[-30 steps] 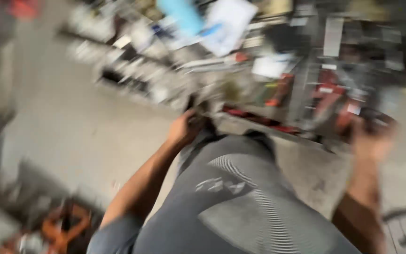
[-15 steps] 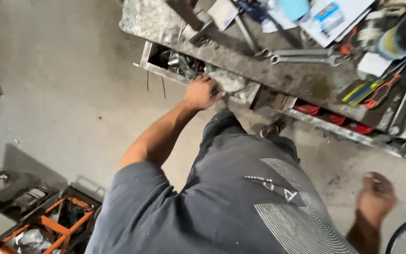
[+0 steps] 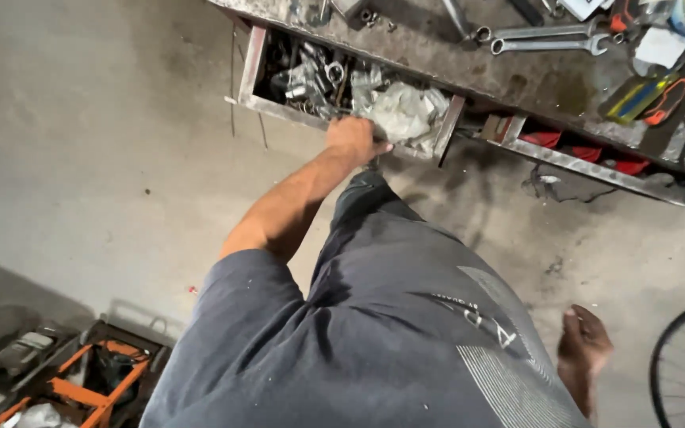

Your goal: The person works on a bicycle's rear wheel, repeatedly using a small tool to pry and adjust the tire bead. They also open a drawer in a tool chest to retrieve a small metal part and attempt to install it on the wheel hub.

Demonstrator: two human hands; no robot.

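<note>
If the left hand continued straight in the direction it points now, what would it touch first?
The left hand rests on the front edge of the open metal drawer. Going straight on, it would probably first meet the crumpled clear plastic bags inside the drawer, though depth is hard to judge.

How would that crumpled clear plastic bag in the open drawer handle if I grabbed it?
The plastic bag looks thin and crinkled, so probably floppy and light. Its glossy surface may be slippery. It lies among metal sockets in the drawer, so it could snag.
</note>
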